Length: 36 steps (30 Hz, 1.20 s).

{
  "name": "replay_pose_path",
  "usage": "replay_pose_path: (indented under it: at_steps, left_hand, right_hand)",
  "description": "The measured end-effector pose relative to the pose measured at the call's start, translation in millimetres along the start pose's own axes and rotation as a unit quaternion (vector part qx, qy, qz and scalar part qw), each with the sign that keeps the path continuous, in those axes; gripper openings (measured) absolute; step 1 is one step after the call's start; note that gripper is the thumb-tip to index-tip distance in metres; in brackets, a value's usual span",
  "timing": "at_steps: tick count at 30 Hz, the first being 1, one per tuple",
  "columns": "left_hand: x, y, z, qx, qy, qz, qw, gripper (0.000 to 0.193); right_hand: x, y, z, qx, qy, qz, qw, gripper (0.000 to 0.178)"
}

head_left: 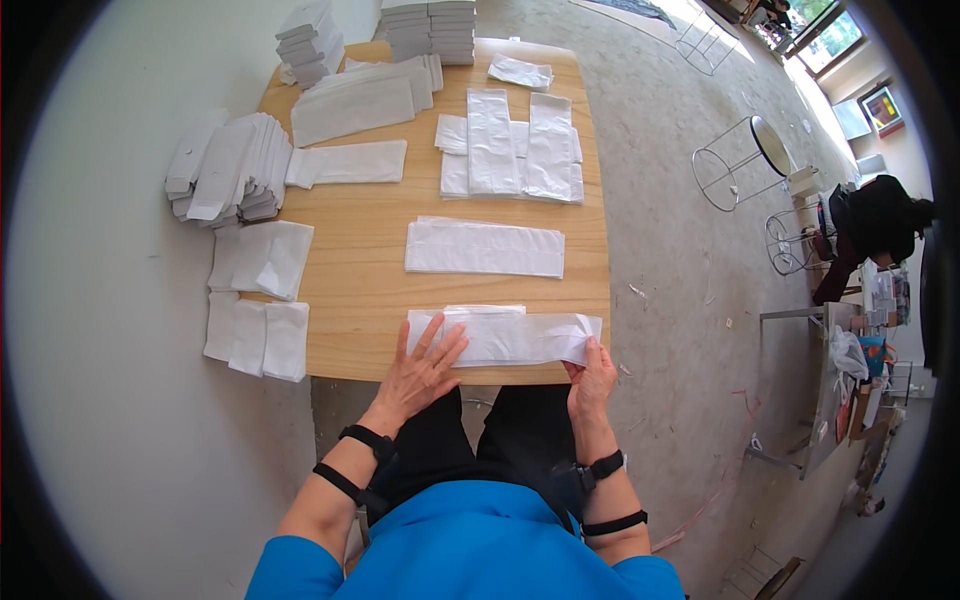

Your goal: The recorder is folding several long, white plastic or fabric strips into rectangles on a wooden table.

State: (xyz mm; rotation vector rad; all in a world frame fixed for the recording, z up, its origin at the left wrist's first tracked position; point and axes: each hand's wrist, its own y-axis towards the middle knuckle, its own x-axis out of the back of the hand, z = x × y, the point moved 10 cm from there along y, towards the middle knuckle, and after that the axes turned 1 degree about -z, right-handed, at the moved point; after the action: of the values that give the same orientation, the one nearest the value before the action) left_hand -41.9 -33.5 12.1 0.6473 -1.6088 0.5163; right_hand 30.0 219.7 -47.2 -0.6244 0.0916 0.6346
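Note:
A long, flat white strip (510, 340), thin like paper or film, lies along the table's near edge. Its exact kind I cannot make out. My left hand (415, 370) rests on its left part with the fingers spread. At the right end, my right hand (592, 375) pinches the strip between thumb and fingers, and that end is creased and slightly raised. Another white piece shows from under the strip's far edge. Just beyond lies a flat pile of similar white strips (485, 248), touched by neither hand.
The wooden table (350, 260) carries crossed white bundles (492, 140) at far right and fanned white stacks (365, 105) at far left. Folded white pieces (285, 340) and thin white boxes (235, 170) line its left side by the wall. Stools (770, 146) and a seated person (870, 225) are to the right.

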Motion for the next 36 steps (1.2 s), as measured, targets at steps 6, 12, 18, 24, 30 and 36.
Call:
replay_pose_path:
  at_steps: [6,12,18,24,30,36]
  left_hand:
    - [8.7,9.7,9.6,0.029,-0.042,-0.013,0.999,0.082]
    - [50.5,16.2,29.5,0.134,-0.125,-0.104,0.978,0.075]
    - [-26.7,-54.9,47.2,0.481,-0.398,-0.012,0.781,0.032]
    - [-67.6,-65.9,34.9,0.564,-0.552,-0.011,0.615,0.032]
    - [-7.8,-52.7,56.5,0.474,-0.402,-0.173,0.764,0.022]
    - [-26.8,-31.6,83.6,0.392,-0.433,-0.203,0.786,0.02]
  right_hand:
    - [5.2,4.4,-1.4,0.013,-0.027,-0.019,0.999,0.019]
    - [8.0,11.8,3.5,0.032,-0.176,-0.004,0.984,0.021]
    - [-6.1,0.6,23.7,0.115,-0.236,0.018,0.965,0.019]
    - [-13.7,-3.9,29.0,0.121,-0.223,0.029,0.967,0.019]
    - [-6.6,0.0,29.5,0.124,-0.228,0.033,0.965,0.019]
    - [-4.4,7.1,14.4,0.067,-0.182,0.031,0.98,0.018]
